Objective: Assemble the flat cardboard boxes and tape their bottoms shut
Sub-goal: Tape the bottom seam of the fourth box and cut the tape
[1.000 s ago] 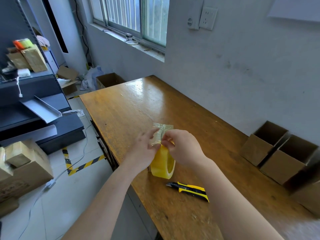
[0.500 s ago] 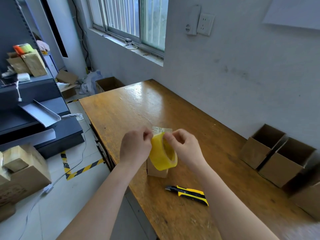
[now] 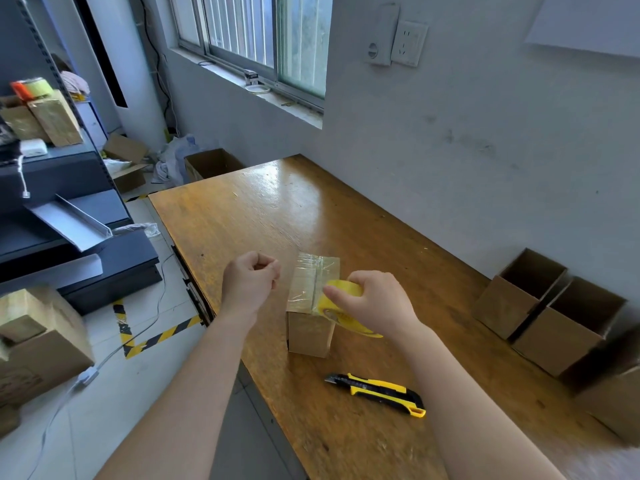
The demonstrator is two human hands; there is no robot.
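Wooden and glossy, the table (image 3: 346, 220) runs from the lower centre of the frame up toward the window, against a grey wall. At centre stands the cardboard box (image 3: 308, 332), its bottom turned up, with clear tape (image 3: 313, 271) already shining across the flaps and the middle seam. The right hand (image 3: 377, 303) grips the yellow tape roll (image 3: 334, 303) at the near right corner of that upturned face, fingers curled over the rim. The left hand (image 3: 249, 282) hangs just left of the box, apart from it, clenched into a loose fist; no tape shows between its fingers. A yellow and black utility knife (image 3: 377, 393) lies on the table below the box, and two open finished boxes (image 3: 512, 296) sit touching at the right edge, near the wall.

The step looks like finishing the strip. To do it well, the free hand should come down flat on the box, since an empty carton this light probably slides or tips when the roll pulls. The roll should stay low and in line with the seam, so the strip folds over the edge and onto the side wall without wrinkles. A firm rub along the seam comes next, then a cut close to the cardboard with the knife.
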